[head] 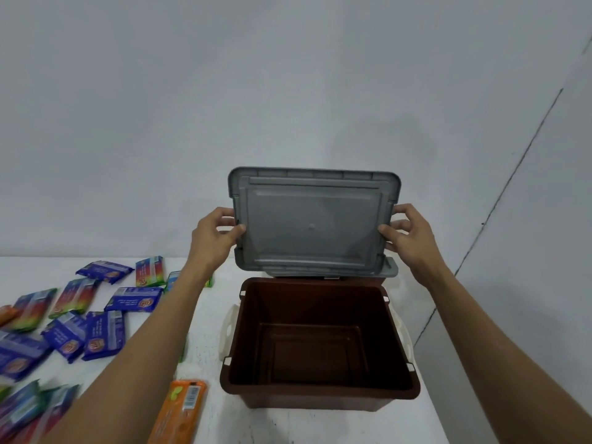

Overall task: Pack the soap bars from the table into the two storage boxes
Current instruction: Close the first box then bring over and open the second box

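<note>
Both hands hold the grey lid (309, 222) above the brown storage box (320, 341): the left hand (214, 233) pinches its left edge, the right hand (408, 233) its right edge, thumbs on the underside facing the camera. Each grip is closed on the lid, which stands nearly upright over the box's far rim. The box stands open and empty on the white bench (211, 318). A second grey lid (389, 271) shows just behind it — presumably the second box, hidden. Soap bars (105, 328) lie scattered at the left, none packed. Step in hand, by my judgement: uncovering. Next move calls for setting the lid aside on bare bench, clear of the bars — then picking up soap.
</note>
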